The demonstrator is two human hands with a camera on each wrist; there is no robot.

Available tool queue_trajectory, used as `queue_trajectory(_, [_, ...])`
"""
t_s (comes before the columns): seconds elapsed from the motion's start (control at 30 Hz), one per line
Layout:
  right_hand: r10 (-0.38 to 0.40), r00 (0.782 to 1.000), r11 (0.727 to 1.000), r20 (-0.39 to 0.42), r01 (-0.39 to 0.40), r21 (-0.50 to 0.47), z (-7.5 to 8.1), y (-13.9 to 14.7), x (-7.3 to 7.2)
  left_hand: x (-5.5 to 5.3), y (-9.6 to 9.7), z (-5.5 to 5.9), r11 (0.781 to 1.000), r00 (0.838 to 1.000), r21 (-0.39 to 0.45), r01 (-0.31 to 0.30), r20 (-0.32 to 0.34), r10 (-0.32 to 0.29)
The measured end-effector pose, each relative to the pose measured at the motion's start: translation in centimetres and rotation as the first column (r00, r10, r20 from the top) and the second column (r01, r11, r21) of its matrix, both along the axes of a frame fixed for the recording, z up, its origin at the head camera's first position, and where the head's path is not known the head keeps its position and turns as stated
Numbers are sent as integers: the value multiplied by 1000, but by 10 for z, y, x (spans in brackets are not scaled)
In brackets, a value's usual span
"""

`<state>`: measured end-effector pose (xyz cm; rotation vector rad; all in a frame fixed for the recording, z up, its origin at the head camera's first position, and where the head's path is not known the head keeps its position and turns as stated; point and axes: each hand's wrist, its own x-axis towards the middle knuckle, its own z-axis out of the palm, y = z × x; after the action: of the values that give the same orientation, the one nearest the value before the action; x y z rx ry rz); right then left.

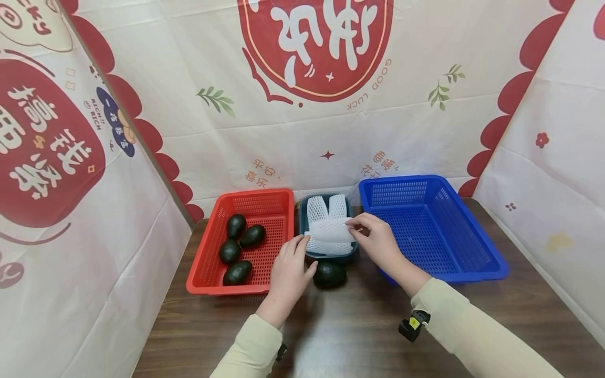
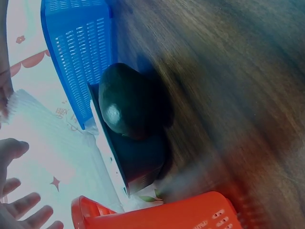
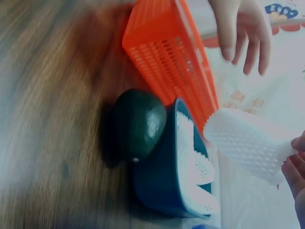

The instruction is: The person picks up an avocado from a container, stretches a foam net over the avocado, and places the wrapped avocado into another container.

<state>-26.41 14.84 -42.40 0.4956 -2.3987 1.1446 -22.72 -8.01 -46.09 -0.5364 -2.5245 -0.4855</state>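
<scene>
A white foam net sleeve point(image 1: 329, 231) is held level above the small dark teal bin point(image 1: 350, 256). My right hand point(image 1: 378, 239) pinches its right end between thumb and fingers. At the sleeve's other end is my left hand point(image 1: 290, 268), its fingers extended; the right wrist view shows a gap between that hand point(image 3: 248, 36) and the sleeve point(image 3: 248, 138). More foam net sleeves point(image 1: 337, 206) lie in the teal bin. One dark green avocado point(image 1: 330, 274) sits on the table just in front of the bin, touched by neither hand.
To the left stands a red basket point(image 1: 200, 273) with several avocados point(image 1: 236, 227) in it. A blue basket point(image 1: 491, 257) stands on the right. Printed cloth point(image 1: 331, 131) hangs behind and at both sides of the brown wooden table point(image 1: 350, 336).
</scene>
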Motion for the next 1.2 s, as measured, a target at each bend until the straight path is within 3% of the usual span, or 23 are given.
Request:
queue_trajectory(0.27, [71,997,991,42,-65,-120,7,1,17,-3,6,3,999,999,-48,-2,40,4])
queue_trajectory(0.6, [118,973,969,200,-69,-236,14,3,41,1,12,-7,997,998,-66,43,-47,-46])
queue_trajectory(0.73, [134,964,972,229,-83,-220,14,6,46,3,12,-7,997,996,-59,46,-68,-50])
queue_trajectory(0.83, [138,972,986,192,-116,-121,15,10,49,5,12,-5,997,997,-63,48,-62,-52])
queue_trajectory(0.97, [141,990,979,26,-143,146,19,16,53,8,12,-3,996,997,-75,45,-63,-50])
queue_trajectory(1.07, [164,981,927,-104,-118,355,24,18,57,10,14,0,994,993,-94,53,-102,-62])
queue_trajectory(1.2, [182,964,806,-195,-33,591,28,17,63,13,19,2,988,982,-146,59,-171,-84])
